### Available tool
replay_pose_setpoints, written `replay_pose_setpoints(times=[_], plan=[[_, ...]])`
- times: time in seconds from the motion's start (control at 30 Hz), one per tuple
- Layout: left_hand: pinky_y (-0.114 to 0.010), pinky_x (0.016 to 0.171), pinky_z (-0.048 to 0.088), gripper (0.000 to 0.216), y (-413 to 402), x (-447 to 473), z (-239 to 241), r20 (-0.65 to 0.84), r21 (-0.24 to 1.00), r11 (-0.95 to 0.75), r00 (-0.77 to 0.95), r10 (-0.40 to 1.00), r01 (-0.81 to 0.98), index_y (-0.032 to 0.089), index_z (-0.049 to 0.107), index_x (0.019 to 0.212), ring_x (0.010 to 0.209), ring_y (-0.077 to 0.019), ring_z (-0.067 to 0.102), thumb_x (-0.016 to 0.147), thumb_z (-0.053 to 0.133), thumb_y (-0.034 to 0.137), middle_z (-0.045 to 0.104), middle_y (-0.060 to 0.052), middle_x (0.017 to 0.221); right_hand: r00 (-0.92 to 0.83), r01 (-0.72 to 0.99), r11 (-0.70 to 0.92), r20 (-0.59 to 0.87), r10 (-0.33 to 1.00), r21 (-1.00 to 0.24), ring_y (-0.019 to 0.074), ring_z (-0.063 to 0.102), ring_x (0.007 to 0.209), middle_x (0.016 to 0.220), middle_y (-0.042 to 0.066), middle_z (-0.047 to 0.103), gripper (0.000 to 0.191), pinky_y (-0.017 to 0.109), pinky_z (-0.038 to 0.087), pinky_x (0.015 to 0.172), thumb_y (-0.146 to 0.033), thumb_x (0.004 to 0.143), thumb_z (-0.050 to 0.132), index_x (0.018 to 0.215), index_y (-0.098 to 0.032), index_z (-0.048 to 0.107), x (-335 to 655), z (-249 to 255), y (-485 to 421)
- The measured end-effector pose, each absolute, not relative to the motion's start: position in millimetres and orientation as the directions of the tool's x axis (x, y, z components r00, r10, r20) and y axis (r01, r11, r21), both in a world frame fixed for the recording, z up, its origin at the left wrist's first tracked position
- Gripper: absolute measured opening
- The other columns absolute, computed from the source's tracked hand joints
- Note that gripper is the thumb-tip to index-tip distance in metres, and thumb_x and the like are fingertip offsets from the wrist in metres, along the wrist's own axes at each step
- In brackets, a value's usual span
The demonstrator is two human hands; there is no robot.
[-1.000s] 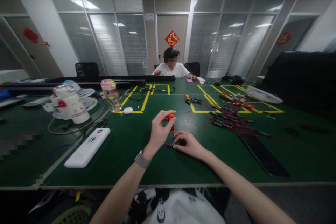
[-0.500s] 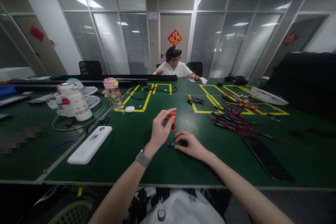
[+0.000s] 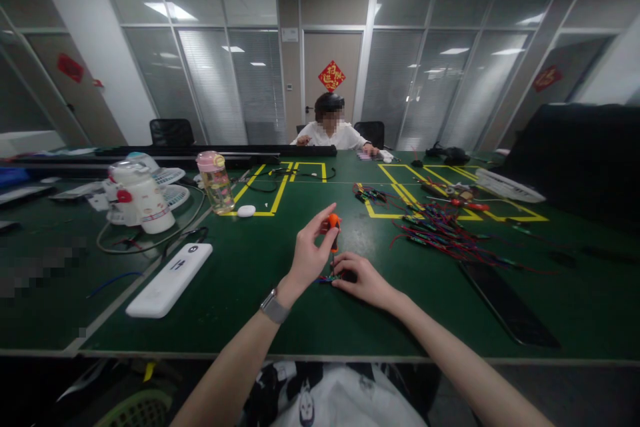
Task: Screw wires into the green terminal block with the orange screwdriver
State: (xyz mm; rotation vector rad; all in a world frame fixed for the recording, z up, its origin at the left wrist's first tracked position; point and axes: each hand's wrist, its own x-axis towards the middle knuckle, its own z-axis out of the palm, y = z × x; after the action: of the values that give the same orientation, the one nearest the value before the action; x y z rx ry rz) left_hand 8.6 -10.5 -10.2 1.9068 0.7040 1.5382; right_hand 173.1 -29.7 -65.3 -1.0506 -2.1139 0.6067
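Observation:
My left hand is closed round the handle of an orange and black screwdriver, which stands nearly upright over the table. Its shaft points down at a small green circuit board with thin wires, lying on the green table top. My right hand rests on the table just right of the board, fingers curled and thumb and fingertips at the board's edge and beside the shaft. The exact contact of the tip is hidden by the fingers.
Many wired boards lie in a heap on the right, near a dark phone-like slab. To the left are a white power bank, a white jug and a pink-lidded bottle. Across the table sits another person.
My left hand has turned slightly about the screwdriver, thumb and fingers shifting on the handle. My right hand stays by the circuit board. The view has tilted a little.

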Motion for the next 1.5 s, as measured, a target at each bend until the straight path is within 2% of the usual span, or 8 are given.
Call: replay_pose_setpoints(times=[0.2,0.43,0.63,0.87,0.97,1.13,1.33,1.5], plan=[[-0.024,0.074,0.05,0.024,-10.1,6.8,-8.1,0.757,0.619,-0.765,0.124,0.642,0.178,0.023,0.065,0.11,0.085,-0.0145,0.057,0.086,0.064,0.023,0.056,-0.003,0.095,-0.395,0.51,0.546,0.383,0.835,-0.665,0.0215,0.065,0.092,0.097,0.007,0.068,0.007,0.035,0.051,0.086,-0.012,0.073,0.075,0.076,-0.018,0.072,170.7,-66.8,-30.8],[-0.029,0.085,0.05,0.033,-14.4,10.1,-6.7,0.717,0.671,-0.74,0.212,0.664,0.049,0.025,0.057,0.127,0.098,-0.0173,0.061,0.098,0.042,0.024,0.059,-0.008,0.115,-0.356,0.526,0.528,0.391,0.849,-0.667,0.0212,0.066,0.088,0.093,0.008,0.07,0.008,0.035,0.051,0.083,-0.01,0.071,0.076,0.072,-0.016,0.072,168.4,-69.4,-31.0],[-0.025,0.075,0.049,0.017,-12.3,9.0,-7.4,0.761,0.627,-0.767,0.104,0.641,0.14,0.022,0.068,0.104,0.085,-0.0147,0.057,0.087,0.063,0.023,0.056,-0.004,0.096,-0.352,0.525,0.53,0.397,0.848,-0.666,0.0208,0.066,0.086,0.091,0.007,0.07,0.008,0.033,0.052,0.08,-0.01,0.07,0.076,0.071,-0.017,0.073,168.3,-68.9,-31.1],[-0.03,0.085,0.05,0.035,-13.5,4.3,-5.0,0.722,0.668,-0.744,0.223,0.655,0.023,0.023,0.056,0.13,0.098,-0.0171,0.061,0.098,0.041,0.023,0.06,-0.009,0.115,-0.359,0.521,0.549,0.415,0.836,-0.654,0.0204,0.066,0.085,0.09,0.006,0.07,0.009,0.034,0.052,0.08,-0.01,0.071,0.076,0.072,-0.017,0.072,169.2,-70.3,-31.2],[-0.029,0.082,0.051,0.032,-13.3,3.8,-4.5,0.728,0.667,-0.745,0.199,0.656,0.014,0.023,0.06,0.125,0.094,-0.017,0.063,0.096,0.047,0.023,0.062,-0.008,0.11,-0.373,0.517,0.559,0.418,0.829,-0.648,0.0211,0.066,0.086,0.092,0.007,0.07,0.011,0.035,0.052,0.08,-0.01,0.069,0.077,0.073,-0.017,0.071,169.9,-70.8,-31.0],[-0.026,0.076,0.05,0.018,-13.2,1.7,-1.7,0.772,0.611,-0.781,0.122,0.624,0.128,0.021,0.07,0.103,0.086,-0.0159,0.058,0.087,0.062,0.025,0.057,-0.005,0.094,-0.365,0.523,0.554,0.417,0.832,-0.648,0.0216,0.065,0.087,0.092,0.007,0.069,0.012,0.035,0.052,0.081,-0.009,0.069,0.078,0.071,-0.017,0.069,169.8,-72.2,-31.0],[-0.031,0.086,0.049,0.036,-13.6,2.0,-2.9,0.726,0.655,-0.755,0.247,0.642,0.037,0.024,0.055,0.132,0.098,-0.0174,0.062,0.098,0.041,0.024,0.063,-0.008,0.111,-0.376,0.523,0.561,0.418,0.827,-0.642,0.0211,0.065,0.086,0.091,0.007,0.069,0.012,0.035,0.051,0.08,-0.009,0.07,0.076,0.071,-0.017,0.068,169.2,-72.3,-31.1],[-0.026,0.076,0.05,0.026,-11.8,2.9,-3.8,0.75,0.635,-0.764,0.143,0.645,0.116,0.022,0.066,0.115,0.084,-0.0151,0.06,0.089,0.06,0.025,0.061,-0.004,0.093,-0.377,0.528,0.562,0.417,0.827,-0.637,0.0212,0.065,0.087,0.092,0.006,0.069,0.012,0.035,0.051,0.081,-0.009,0.07,0.076,0.072,-0.017,0.068,169.0,-71.3,-31.9]])
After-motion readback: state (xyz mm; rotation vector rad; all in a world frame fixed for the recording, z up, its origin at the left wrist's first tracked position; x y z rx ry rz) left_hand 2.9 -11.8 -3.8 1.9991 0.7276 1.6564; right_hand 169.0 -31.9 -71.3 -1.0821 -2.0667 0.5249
